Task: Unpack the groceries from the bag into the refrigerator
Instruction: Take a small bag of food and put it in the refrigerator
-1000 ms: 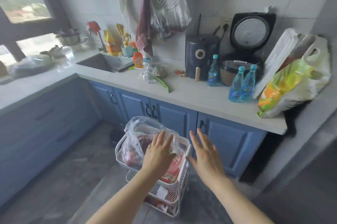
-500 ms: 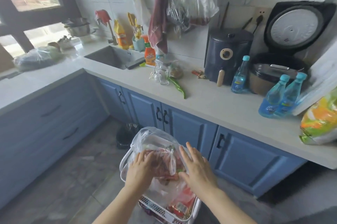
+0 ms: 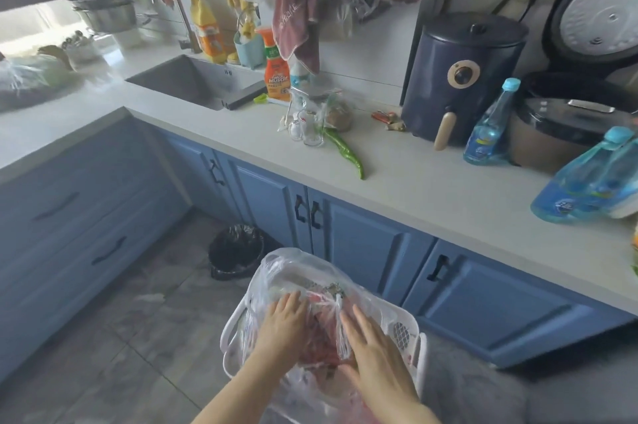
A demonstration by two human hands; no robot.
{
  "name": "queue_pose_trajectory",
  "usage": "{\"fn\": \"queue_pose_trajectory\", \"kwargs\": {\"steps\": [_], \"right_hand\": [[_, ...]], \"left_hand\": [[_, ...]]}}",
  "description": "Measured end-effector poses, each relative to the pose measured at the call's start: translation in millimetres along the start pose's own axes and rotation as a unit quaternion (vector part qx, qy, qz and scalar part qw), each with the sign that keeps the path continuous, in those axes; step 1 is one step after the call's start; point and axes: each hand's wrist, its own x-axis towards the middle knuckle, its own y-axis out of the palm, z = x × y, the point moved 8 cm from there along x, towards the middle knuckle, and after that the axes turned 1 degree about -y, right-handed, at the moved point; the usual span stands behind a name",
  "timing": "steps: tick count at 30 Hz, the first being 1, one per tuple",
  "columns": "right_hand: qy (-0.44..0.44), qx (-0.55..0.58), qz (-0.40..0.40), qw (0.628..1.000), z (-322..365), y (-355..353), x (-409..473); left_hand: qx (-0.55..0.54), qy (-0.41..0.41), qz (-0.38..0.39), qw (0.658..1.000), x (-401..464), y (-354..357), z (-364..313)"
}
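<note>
grocery bag [image 3: 293,271], clear plastic, sits in white perforated basket [image 3: 402,332] on the floor, just in front of blue cabinet doors [image 3: 373,254]. red packaged contents show through the plastic; exact items cannot be told.

left hand [image 3: 281,320] on the bag's left side, fingers bent down onto the plastic; whether they pinch it cannot be told. right hand [image 3: 374,351] laid on the bag's right side, fingers straight and slightly spread, pressing flat, nothing clasped. bag's knotted top lies between the two hands.

black-lined bin [image 3: 236,251] on floor behind the basket, near it.

counter [image 3: 431,188] above: green pepper [image 3: 345,152] lying flat, navy air fryer [image 3: 462,78], blue bottle [image 3: 490,126] upright just beside it, two more blue bottles [image 3: 587,181] at right edge, blurred. sink [image 3: 193,81] to the left, orange spray bottle [image 3: 276,67] beside it.
</note>
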Motion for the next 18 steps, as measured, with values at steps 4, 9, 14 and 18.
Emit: {"fn": "queue_pose_trajectory", "kwargs": {"steps": [4, 9, 14, 18], "right_hand": [[0.033, 0.019, -0.001, 0.999, 7, 25, 20], [0.063, 0.009, 0.009, 0.998, 25, 51, 49], [0.050, -0.012, 0.027, 0.998, 54, 78, 86], [0.041, -0.037, 0.057, 0.997, 68, 101, 106]], "left_hand": [[0.072, 0.067, 0.059, 0.993, 16, 31, 20], [0.119, 0.100, 0.058, 0.986, 3, 57, 81], [0.098, 0.082, 0.049, 0.991, -15, 67, 138], [0.114, 0.099, 0.019, 0.988, -25, 59, 146]]}}
